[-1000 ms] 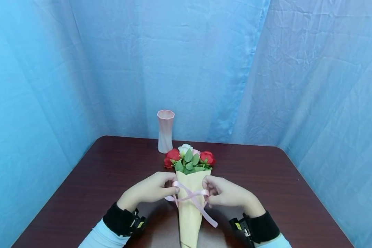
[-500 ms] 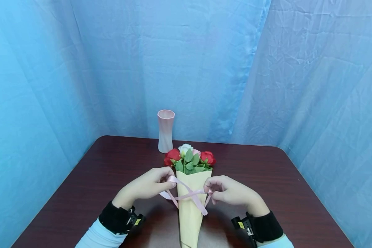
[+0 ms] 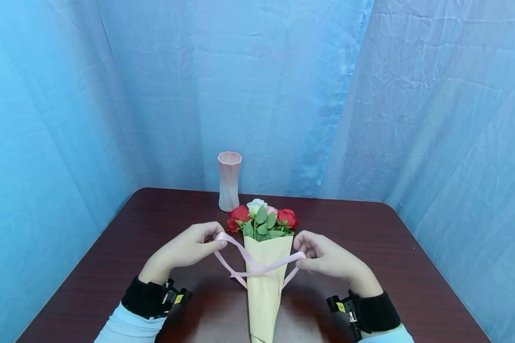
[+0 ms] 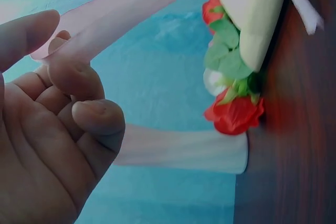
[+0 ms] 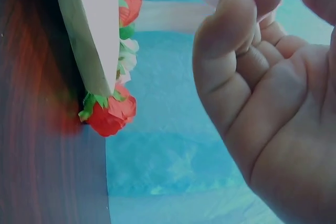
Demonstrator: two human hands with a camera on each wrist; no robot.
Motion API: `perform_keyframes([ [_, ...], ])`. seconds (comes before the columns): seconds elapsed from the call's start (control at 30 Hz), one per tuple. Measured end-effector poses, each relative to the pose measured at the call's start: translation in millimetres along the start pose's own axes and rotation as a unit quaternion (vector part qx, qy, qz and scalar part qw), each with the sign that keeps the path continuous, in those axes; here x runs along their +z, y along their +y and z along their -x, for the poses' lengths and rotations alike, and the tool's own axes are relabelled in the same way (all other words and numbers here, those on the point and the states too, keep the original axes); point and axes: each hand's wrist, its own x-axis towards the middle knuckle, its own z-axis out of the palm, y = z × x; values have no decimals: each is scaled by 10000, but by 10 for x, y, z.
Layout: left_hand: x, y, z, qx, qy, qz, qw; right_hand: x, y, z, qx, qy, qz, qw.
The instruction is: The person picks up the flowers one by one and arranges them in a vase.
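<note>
A bouquet of red, white and pink flowers (image 3: pixel 262 221) lies on the table, wrapped in pale yellow paper (image 3: pixel 263 305) that tapers toward me. A pink ribbon (image 3: pixel 279 263) runs round the wrap, and its two strands cross over the front. On the left, my left hand (image 3: pixel 193 245) pinches one strand between thumb and fingers, raised beside the wrap; the left wrist view shows the ribbon (image 4: pixel 136 17) stretching from those fingers. To the right, my right hand (image 3: pixel 330 257) pinches the other strand. In the right wrist view its fingers (image 5: pixel 226 40) partly hide the ribbon.
Behind the flowers, slightly left, a tall pink-and-white vase (image 3: pixel 229 183) stands upright near the far edge of the dark wooden table (image 3: pixel 369 238). Blue cloth (image 3: pixel 257 95) hangs around the back and sides.
Both hands have moved apart and a little upward, the left one farther left. The ribbon's strands have been drawn out longer, and the loose tail over the wrap's front has gone from there.
</note>
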Motion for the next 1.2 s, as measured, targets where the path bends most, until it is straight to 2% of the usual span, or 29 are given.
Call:
perform_keyframes([
  [0.33,-261,-97,135,-326,472,-172,9982,-139,-32,102,347,683,452,9960],
  [0.6,-445,-166,241,-637,804,-295,9943,-270,-15,200,599,1020,702,9905],
  [0.97,-623,-309,346,-849,1080,-574,9888,-493,54,376,900,1509,395,9837],
  [1.2,-716,-399,407,-1092,1206,-1051,9811,-598,177,480,881,1773,188,9800],
])
